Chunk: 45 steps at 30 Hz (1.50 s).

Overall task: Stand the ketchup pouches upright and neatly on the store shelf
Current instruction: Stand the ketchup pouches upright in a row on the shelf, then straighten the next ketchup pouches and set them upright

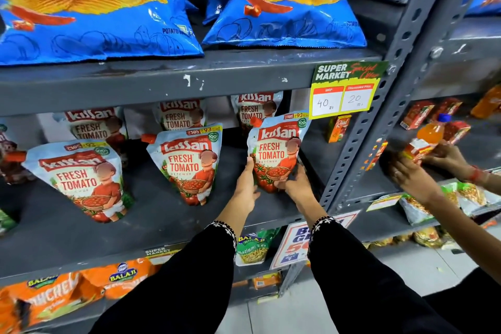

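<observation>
Several Kissan ketchup pouches stand on the grey middle shelf [151,225]. The front right pouch [276,149] stands upright between my two hands. My left hand [248,184] grips its lower left edge and my right hand [296,184] presses its lower right corner. The front middle pouch [189,163] and the front left pouch [81,179] stand apart from it, each leaning a little. A back row of pouches [179,114] stands behind them, partly hidden under the upper shelf's edge.
Blue chip bags [89,5] fill the shelf above. A price tag [344,89] hangs by the perforated upright [360,133]. Orange snack bags [67,295] lie on the shelf below. Another person's hands [423,168] handle juice cartons in the bay to the right.
</observation>
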{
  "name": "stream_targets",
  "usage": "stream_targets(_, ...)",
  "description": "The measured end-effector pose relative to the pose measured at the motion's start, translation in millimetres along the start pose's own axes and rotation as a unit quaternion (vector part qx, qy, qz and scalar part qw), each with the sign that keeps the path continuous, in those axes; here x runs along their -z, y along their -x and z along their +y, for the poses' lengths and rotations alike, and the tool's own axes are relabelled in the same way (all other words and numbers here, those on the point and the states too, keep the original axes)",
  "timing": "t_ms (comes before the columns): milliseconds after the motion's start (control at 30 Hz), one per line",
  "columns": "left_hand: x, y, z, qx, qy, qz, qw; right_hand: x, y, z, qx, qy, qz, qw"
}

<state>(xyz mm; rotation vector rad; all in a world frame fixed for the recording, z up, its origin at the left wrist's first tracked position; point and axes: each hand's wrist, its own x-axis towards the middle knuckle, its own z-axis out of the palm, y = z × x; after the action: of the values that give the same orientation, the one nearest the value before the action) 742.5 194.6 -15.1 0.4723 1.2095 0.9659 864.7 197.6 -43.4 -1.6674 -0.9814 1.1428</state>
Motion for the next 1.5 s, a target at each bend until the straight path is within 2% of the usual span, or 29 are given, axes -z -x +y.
stream_targets(200,38,17,-11,-0.027,0.047,0.109,0.993,-30,34,8,-0.032,0.046,0.182,0.982)
stream_targets(300,73,24,-3,-0.035,0.056,0.137,0.988,-57,52,6,-0.062,0.047,0.214,0.974)
stream_targets(367,96,31,3,-0.023,0.052,0.125,0.991,-75,58,7,-0.073,0.056,0.177,0.980)
stream_targets(433,116,34,10,-0.008,0.034,0.121,0.992,-96,60,4,-0.071,0.063,0.100,0.990)
stream_targets(600,158,37,34,-0.009,0.008,0.184,0.983,-142,66,-14,-0.047,0.005,-0.078,0.996)
stream_targets(700,172,35,50,-0.047,0.030,0.183,0.982,-151,65,-22,-0.032,-0.056,-0.138,0.988)
stream_targets(800,176,33,59,-0.060,0.040,0.145,0.987,-151,66,-30,-0.030,-0.078,-0.189,0.979)
stream_targets(967,175,28,60,-0.052,0.020,0.068,0.996,-151,65,-29,-0.038,-0.088,-0.207,0.974)
stream_targets(1200,177,25,62,-0.076,0.010,0.093,0.993,-156,70,-31,-0.040,-0.114,-0.185,0.975)
stream_targets(1500,189,26,68,-0.080,0.022,0.086,0.993,-172,79,-35,-0.042,-0.120,-0.176,0.976)
